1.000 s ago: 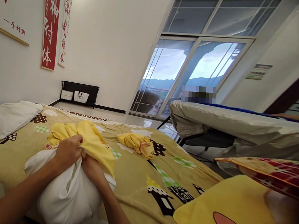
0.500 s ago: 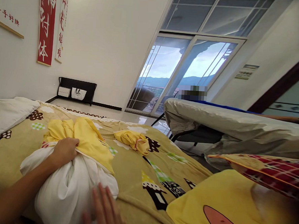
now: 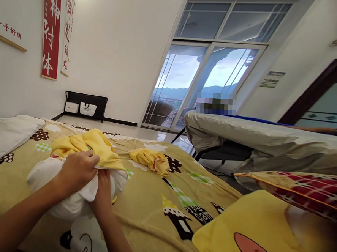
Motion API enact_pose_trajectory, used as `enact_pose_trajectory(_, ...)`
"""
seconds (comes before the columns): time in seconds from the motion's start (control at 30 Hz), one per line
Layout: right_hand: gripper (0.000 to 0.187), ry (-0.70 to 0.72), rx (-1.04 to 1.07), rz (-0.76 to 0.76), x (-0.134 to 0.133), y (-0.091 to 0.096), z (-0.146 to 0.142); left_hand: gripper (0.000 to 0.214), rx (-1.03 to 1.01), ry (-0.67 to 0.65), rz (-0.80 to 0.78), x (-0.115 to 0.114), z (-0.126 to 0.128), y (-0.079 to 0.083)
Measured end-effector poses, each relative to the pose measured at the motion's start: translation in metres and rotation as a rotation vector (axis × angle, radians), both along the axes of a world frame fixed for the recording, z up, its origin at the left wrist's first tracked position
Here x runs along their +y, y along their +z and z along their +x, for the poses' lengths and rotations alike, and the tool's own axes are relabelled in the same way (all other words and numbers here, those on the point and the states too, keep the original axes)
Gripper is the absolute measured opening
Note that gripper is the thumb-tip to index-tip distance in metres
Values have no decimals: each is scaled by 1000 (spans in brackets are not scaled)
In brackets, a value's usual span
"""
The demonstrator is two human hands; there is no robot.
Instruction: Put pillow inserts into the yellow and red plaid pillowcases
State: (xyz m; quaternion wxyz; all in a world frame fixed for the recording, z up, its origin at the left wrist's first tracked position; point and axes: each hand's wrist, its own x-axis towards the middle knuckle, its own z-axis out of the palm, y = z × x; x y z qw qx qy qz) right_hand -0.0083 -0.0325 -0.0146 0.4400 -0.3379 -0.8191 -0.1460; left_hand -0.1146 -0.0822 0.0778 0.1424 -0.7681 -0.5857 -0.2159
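Observation:
A white pillow (image 3: 44, 173) lies on the bed with a yellow pillowcase (image 3: 95, 146) bunched over its far end. My left hand (image 3: 77, 170) is closed on the edge of the yellow pillowcase on top of the pillow. My right hand (image 3: 104, 188) is pushed in under the pillowcase against the pillow, and its fingers are hidden in the cloth. A second crumpled yellow cloth (image 3: 150, 160) lies further right on the blanket.
The bed has a tan blanket (image 3: 152, 205) with mushroom prints. Another white pillow (image 3: 6, 135) lies at the left, a yellow cushion (image 3: 262, 230) at the near right. A covered ironing board (image 3: 256, 137) stands on the right, with glass doors (image 3: 193, 85) behind it.
My right hand came off the pillow, open, then went back in under the yellow pillowcase. The pillowcase has been drawn further over the pillow, which sits lower and flatter.

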Motion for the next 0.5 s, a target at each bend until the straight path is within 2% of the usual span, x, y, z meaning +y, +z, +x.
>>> enact_pose_trajectory(0.13,39,-53,75,27,35,33,-4,14,75,76,101,2,-5,9)
enact_pose_trajectory(0.23,35,-7,122,26,42,35,-1,12,76,136,147,18,-14,4)
enact_pose_trajectory(0.3,35,58,194,26,37,20,8,11,52,197,151,32,-23,-4)
enact_pose_trajectory(0.4,38,146,339,130,21,-22,31,11,5,263,127,46,-34,-16)
enact_pose_trajectory(0.5,48,62,501,160,8,-59,45,10,-29,249,121,45,-37,-22)
